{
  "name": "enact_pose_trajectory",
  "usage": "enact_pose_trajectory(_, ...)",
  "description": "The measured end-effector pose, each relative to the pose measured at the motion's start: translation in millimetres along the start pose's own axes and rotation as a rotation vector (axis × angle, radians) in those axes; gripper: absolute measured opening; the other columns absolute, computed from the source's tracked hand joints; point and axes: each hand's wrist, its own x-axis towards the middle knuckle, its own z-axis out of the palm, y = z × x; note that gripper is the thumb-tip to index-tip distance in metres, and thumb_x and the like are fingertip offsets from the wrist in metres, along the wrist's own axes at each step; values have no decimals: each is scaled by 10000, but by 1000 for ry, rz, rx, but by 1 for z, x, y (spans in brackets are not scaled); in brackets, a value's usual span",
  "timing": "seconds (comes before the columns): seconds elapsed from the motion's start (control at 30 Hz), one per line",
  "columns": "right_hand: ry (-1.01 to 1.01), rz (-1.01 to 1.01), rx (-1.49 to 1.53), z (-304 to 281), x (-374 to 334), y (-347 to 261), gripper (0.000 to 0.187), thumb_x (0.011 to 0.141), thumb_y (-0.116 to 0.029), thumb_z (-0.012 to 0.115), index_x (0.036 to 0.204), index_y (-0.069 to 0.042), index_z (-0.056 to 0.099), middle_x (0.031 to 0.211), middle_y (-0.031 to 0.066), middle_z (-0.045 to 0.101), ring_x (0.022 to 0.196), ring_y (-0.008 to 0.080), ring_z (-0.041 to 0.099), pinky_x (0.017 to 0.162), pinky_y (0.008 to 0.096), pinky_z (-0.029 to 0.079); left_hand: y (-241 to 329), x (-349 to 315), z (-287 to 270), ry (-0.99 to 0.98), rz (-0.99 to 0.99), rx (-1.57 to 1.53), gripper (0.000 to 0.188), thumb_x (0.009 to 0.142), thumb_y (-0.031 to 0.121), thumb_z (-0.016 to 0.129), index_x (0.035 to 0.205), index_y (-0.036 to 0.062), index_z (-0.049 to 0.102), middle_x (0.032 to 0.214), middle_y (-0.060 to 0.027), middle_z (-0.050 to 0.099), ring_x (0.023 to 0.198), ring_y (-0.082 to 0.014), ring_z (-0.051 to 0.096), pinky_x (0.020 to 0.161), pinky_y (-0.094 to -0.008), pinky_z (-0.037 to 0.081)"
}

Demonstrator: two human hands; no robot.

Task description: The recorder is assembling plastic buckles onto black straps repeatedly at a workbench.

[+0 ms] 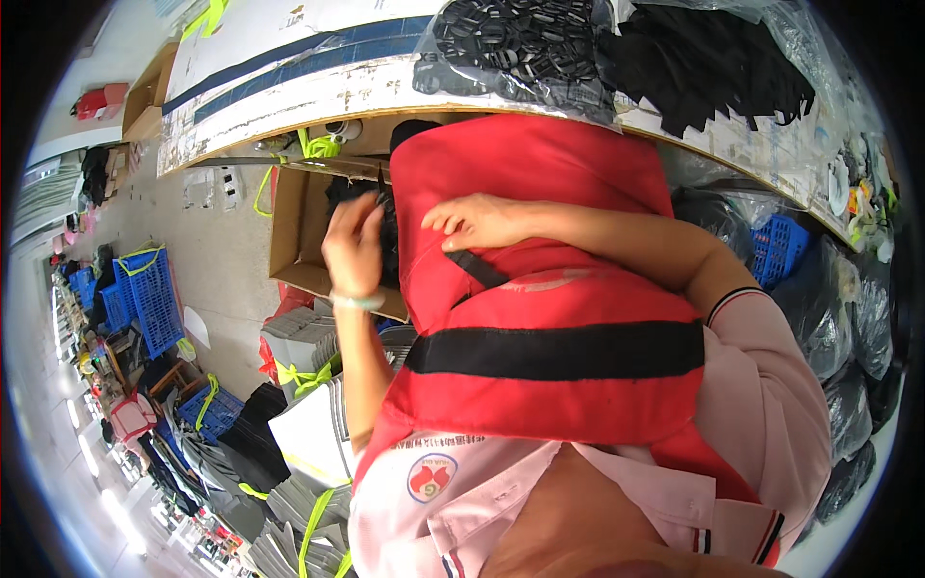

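Observation:
My left hand (354, 246) is raised at the left edge of the red cloth over my lap, beside an open cardboard box (299, 226) with black pieces in it. Its fingers are partly bent, the thumb stands apart, and nothing shows between them. My right hand (472, 222) hangs over the red apron (549, 241), its fingers loosely curved and apart from the thumb. Just below that thumb lies a short black strip (477, 270); whether they touch, I cannot tell. A wide black band (559, 350) crosses the apron.
Ahead stands a worn white table (366, 87), bearing a clear bag of black buckles (520, 43) and a heap of black fabric pieces (708, 63). Grey bundles (303, 337) with yellow-green ties stand at left. Blue crates (149, 299) and plastic bags (819, 308) flank me.

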Motion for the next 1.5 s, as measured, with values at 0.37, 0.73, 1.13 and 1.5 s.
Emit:
enact_pose_trajectory(0.37, -43, 79, -55, -24, -28, 3, 236, 877, -150, 614, 1058, 1, 633, 964, 136, 678, 896, 212, 650, 813, 336, 516, 113, 185, 156, -39, 262, 354, 611, 794, 378, 706, 1286, 91, 484, 1160, -226, 571, 1064, -413, 549, 891, -457, 455)
enact_pose_trajectory(0.73, 42, 123, 25, -45, -39, 18, 223, 867, -177, 625, 1031, -28, 653, 959, 123, 690, 881, 215, 658, 796, 342, 518, 104, 227, 182, -146, -155, -348, 334, 749, 250, 795, 938, -1, 681, 664, -95, 638, 555, -195, 608, 511, -314, 494)
enact_pose_trajectory(1.13, 616, -44, 403, -90, -80, -58, 143, 917, -55, 561, 1039, -16, 627, 860, 46, 658, 748, 94, 612, 665, 232, 494, 105, 189, 142, -722, -610, -1703, 120, 916, 157, 618, 955, 50, 578, 859, -97, 611, 665, -169, 564, 394, -184, 394)
enact_pose_trajectory(1.5, 492, 57, 425, -133, -72, -56, 164, 951, -171, 572, 1025, -25, 578, 842, -17, 572, 682, 47, 512, 585, 196, 426, 95, 82, 115, -717, -585, -1635, 242, 910, 144, 629, 1116, 25, 583, 894, -66, 606, 723, -136, 587, 435, -209, 427)
